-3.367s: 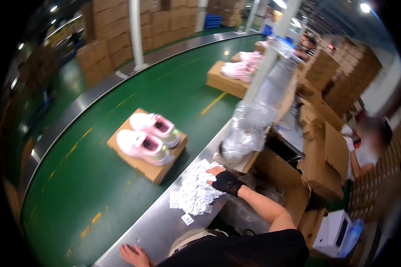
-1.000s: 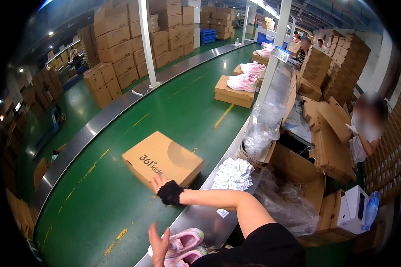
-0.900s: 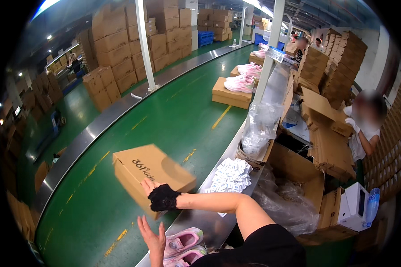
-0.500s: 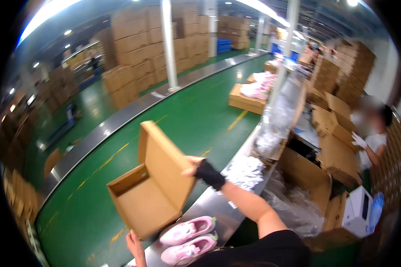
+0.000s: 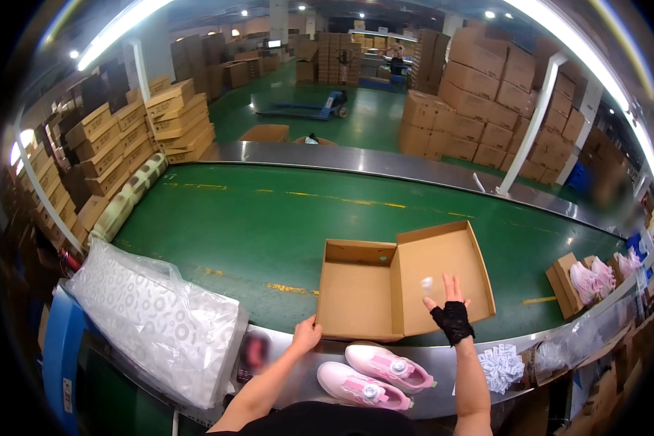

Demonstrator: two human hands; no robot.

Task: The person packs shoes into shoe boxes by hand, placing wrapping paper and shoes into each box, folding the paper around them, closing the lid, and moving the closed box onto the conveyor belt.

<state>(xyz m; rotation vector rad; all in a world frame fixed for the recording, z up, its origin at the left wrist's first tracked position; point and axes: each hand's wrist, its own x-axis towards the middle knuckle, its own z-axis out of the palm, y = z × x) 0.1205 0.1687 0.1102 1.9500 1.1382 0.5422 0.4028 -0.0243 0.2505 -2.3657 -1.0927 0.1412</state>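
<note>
While the box (image 5: 356, 294) lies open: in the head view it sits on the green belt (image 5: 247, 225), its lid (image 5: 443, 251) folded back to the right; I take the step in hand to be getting its inside ready.
Left hand (image 5: 307, 336): my pinch holds the box's near left corner.
Right hand (image 5: 450, 312): fingers spread wide over the box's lid, gripping nothing; a small blurred white object (image 5: 426, 283) shows just beside them, resting or airborne I cannot tell.
Pink shoes (image 5: 374, 376): a pair on the metal ledge (image 5: 443, 357), just on my side of the box.
Next move: probably calls for a steady left pinch and the right hand clear of the box.
Lid, half a second ago: stood up, my right hand on its edge; now it lies back, released.
</note>
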